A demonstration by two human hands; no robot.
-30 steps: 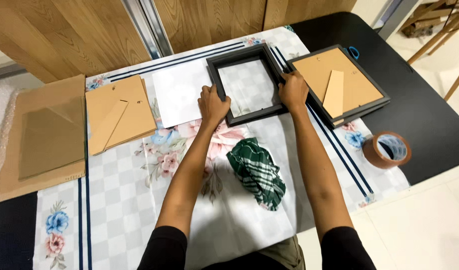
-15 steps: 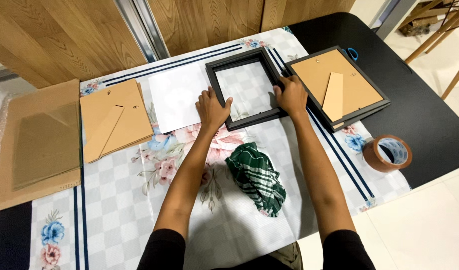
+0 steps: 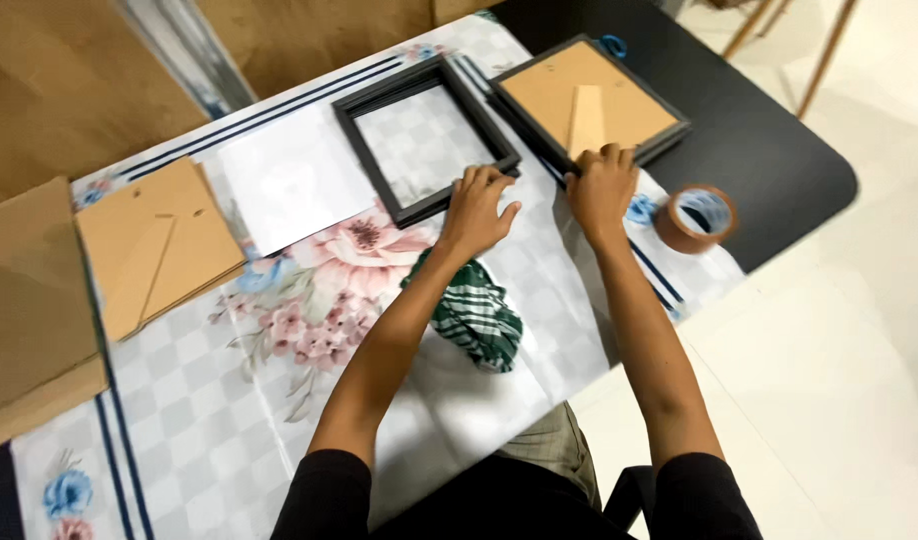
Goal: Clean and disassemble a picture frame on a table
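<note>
Two hands noted: our left hand (image 3: 476, 210) lay spread at the empty frame's (image 3: 426, 138) five o'clock corner; our right hand (image 3: 599, 185) curled, fingertips on the backed frame (image 3: 591, 98). Even pressure advised.

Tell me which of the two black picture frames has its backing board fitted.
The right-hand frame, under the right hand; the empty frame shows tablecloth through it.

Hands (image 3: 479, 205) now off black frame (image 3: 426, 135)
</note>
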